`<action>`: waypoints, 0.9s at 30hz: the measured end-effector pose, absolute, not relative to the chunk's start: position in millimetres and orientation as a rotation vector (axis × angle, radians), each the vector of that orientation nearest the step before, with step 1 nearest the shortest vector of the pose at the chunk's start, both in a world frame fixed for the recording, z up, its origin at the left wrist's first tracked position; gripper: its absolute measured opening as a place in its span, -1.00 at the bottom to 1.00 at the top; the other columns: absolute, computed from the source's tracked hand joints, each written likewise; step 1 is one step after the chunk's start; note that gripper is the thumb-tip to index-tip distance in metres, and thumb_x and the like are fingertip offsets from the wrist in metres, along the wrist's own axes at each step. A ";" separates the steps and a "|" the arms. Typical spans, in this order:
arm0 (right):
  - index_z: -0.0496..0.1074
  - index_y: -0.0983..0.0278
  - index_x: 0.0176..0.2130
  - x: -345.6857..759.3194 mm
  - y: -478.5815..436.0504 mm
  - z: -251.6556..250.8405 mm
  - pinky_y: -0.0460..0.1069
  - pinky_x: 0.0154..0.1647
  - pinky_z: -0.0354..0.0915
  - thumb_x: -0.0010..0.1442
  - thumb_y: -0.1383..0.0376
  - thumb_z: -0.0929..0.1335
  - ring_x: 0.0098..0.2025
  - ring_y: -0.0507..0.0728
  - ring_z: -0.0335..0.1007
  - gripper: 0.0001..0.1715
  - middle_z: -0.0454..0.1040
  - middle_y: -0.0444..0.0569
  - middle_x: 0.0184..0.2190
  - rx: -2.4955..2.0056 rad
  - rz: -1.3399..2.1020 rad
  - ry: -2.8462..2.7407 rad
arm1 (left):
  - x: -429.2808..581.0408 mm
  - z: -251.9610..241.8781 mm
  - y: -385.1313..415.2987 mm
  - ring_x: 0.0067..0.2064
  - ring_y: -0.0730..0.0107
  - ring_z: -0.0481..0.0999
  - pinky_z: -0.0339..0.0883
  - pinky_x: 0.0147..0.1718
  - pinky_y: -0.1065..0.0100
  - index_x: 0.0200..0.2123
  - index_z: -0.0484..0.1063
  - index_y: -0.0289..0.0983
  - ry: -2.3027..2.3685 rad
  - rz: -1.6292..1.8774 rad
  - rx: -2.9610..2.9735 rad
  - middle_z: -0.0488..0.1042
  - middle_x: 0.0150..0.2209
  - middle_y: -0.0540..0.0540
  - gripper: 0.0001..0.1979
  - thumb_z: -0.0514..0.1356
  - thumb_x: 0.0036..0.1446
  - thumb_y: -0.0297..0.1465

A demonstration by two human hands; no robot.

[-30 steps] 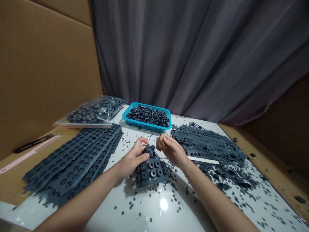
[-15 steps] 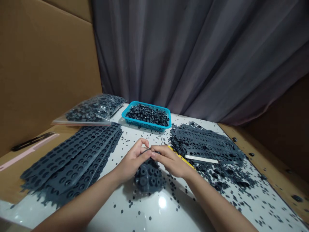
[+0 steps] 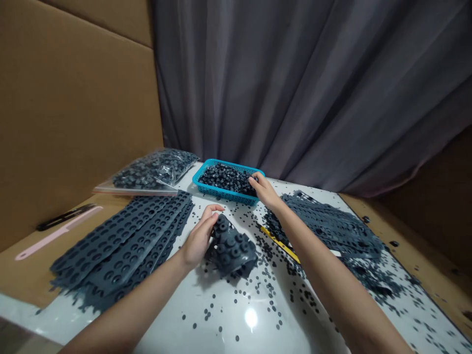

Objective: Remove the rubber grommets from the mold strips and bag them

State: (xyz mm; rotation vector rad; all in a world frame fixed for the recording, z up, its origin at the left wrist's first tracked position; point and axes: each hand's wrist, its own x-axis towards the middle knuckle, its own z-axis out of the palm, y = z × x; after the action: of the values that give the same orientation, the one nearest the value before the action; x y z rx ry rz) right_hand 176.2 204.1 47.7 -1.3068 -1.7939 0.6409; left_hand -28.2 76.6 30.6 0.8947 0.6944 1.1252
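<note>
Close to me, lots of little dark rubber dots lie all over the white table top. My left hand is right by a curled gray rubber strip – the fingers bend against its left side, but I can't tell if they grip it. The strip's long way runs from far left to near right, and this hand is the nearer one. My right hand reaches far past it to a blue plastic basket of small rubber rings – fingers close together, dipped in at the edge, holding I can't tell what.
</note>
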 end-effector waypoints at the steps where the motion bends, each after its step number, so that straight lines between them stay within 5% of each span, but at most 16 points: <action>1: 0.15 0.21 -0.41 174.4 221.7 47.3 0.00 -0.26 0.13 0.15 0.13 0.22 -0.37 0.11 0.14 -0.78 0.15 -0.17 -0.55 -1.358 0.597 -1.820 | -28.1 29.3 77.6 -0.43 0.50 0.32 0.18 -0.42 0.51 -0.13 0.18 -0.18 0.711 1.125 0.931 0.32 -0.47 0.09 -0.80 0.05 0.14 -0.35; 6: 0.33 0.26 -0.36 159.4 274.1 39.7 0.10 -0.04 0.08 0.01 0.31 0.36 -0.09 0.23 0.18 -0.88 0.37 -0.01 -0.30 -1.579 0.454 -1.957 | -27.7 26.6 78.8 -0.34 0.45 0.37 0.21 -0.33 0.43 -0.07 0.08 -0.12 0.808 1.076 1.148 0.37 -0.35 0.08 -0.63 0.07 0.06 -0.50; 10: 0.44 0.25 -0.25 153.4 278.3 40.5 0.21 0.00 0.06 -0.09 0.23 0.45 0.04 0.36 0.10 -0.66 0.36 0.09 -0.11 -1.690 0.389 -2.022 | -27.4 26.0 76.3 -0.28 0.41 0.39 0.20 -0.24 0.39 0.00 0.05 -0.12 0.862 1.112 1.317 0.40 -0.32 0.04 -0.59 0.11 0.11 -0.43; 14: 0.43 0.22 -0.13 151.8 248.8 62.2 0.16 0.05 0.04 0.05 0.18 0.38 0.10 0.32 0.05 -0.64 0.27 0.08 0.03 -1.617 0.288 -2.078 | -27.2 25.0 76.7 -0.28 0.37 0.43 0.21 -0.23 0.35 0.01 0.06 -0.15 0.906 1.121 1.390 0.45 -0.35 0.02 -0.57 0.16 0.10 -0.36; 17: 0.43 0.23 -0.27 149.9 194.4 81.2 0.00 -0.07 0.12 0.16 0.16 0.30 -0.09 0.13 0.24 -0.78 0.40 -0.04 -0.19 -1.410 0.288 -2.215 | -27.5 25.8 78.3 -0.33 0.36 0.44 0.21 -0.27 0.35 -0.02 0.08 -0.18 0.929 1.124 1.381 0.45 -0.40 0.03 -0.57 0.18 0.08 -0.31; 20: 0.32 0.28 -0.46 149.4 129.8 87.0 -0.06 -0.35 0.10 0.16 0.09 0.30 -0.42 0.04 0.23 -0.68 0.35 -0.12 -0.51 -1.055 0.397 -2.530 | -27.3 27.3 77.2 -0.37 0.39 0.42 0.20 -0.33 0.38 -0.02 0.07 -0.19 0.897 1.124 1.349 0.45 -0.43 0.04 -0.58 0.17 0.10 -0.31; 27: 0.22 0.28 -0.51 154.3 58.3 58.4 -0.10 -0.51 -0.07 0.18 0.08 0.28 -0.55 -0.02 0.07 -0.62 0.23 -0.18 -0.60 -1.324 0.549 -2.372 | -25.3 26.1 67.3 -0.45 0.45 0.32 0.11 -0.42 0.43 0.04 0.13 -0.20 0.842 0.993 1.534 0.36 -0.49 0.08 -0.62 0.08 0.14 -0.38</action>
State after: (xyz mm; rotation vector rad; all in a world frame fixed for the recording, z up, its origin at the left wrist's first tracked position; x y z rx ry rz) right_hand 154.3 58.3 58.4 -1.3245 -2.3725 0.5490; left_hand -25.3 67.3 26.1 1.5342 0.8420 0.9931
